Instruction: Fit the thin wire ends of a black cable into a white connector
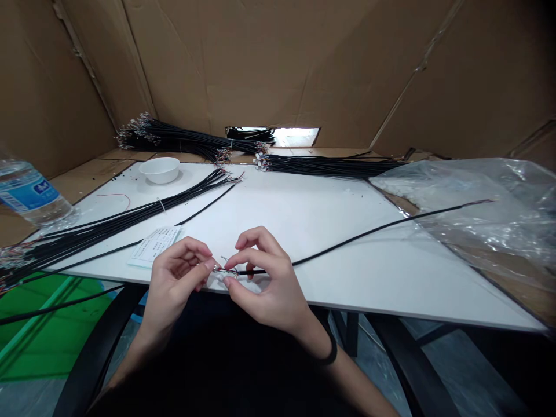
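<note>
A black cable (356,236) runs from between my hands to the right, its far end with thin bare wires lying over the plastic bag. Its near end fans out into several thin coloured wires. My left hand (185,269) pinches the tips of these wires, where a small pale part shows, too small to name. At the spot where the wires leave the black sheath, my right hand (264,278) has thumb and fingers curled around them, pinching at the wires. Under and behind my left hand lies a printed paper card (156,243).
Bundles of black cables lie at the left (125,217), back left (186,136) and back right (321,166). A white bowl (160,170), a water bottle (32,194) and a clear plastic bag (482,191) sit around the white table (339,284). Cardboard walls (269,63) enclose it.
</note>
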### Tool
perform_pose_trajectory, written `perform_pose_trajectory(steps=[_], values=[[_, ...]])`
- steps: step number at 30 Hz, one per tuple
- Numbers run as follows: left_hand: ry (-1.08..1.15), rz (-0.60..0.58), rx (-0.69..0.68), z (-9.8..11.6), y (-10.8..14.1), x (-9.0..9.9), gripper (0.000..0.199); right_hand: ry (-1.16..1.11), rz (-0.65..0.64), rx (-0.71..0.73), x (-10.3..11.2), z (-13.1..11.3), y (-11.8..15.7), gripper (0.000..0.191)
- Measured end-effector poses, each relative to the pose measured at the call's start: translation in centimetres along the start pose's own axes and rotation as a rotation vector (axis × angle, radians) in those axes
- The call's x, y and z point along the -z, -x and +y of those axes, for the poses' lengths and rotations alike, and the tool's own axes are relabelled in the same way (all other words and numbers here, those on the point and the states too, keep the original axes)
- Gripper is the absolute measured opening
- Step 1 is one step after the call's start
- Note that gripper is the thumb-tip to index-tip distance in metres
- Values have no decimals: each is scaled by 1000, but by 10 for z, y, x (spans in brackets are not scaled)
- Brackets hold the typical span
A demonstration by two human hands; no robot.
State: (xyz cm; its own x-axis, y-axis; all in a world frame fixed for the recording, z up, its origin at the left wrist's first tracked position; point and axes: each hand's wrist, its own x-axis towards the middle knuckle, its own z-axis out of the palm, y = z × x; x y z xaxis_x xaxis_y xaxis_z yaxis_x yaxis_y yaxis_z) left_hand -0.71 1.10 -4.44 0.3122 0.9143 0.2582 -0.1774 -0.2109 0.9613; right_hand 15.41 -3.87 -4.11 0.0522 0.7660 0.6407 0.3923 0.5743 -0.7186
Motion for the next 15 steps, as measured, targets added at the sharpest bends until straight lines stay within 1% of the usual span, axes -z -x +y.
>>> perform_pose_trajectory(steps=[8, 15], values=[[24, -10, 51, -1, -2, 1, 6, -4, 3, 13, 1, 1, 1, 12], [21, 1, 11, 1, -1, -1, 7, 4, 26, 52, 0, 1, 1, 14]])
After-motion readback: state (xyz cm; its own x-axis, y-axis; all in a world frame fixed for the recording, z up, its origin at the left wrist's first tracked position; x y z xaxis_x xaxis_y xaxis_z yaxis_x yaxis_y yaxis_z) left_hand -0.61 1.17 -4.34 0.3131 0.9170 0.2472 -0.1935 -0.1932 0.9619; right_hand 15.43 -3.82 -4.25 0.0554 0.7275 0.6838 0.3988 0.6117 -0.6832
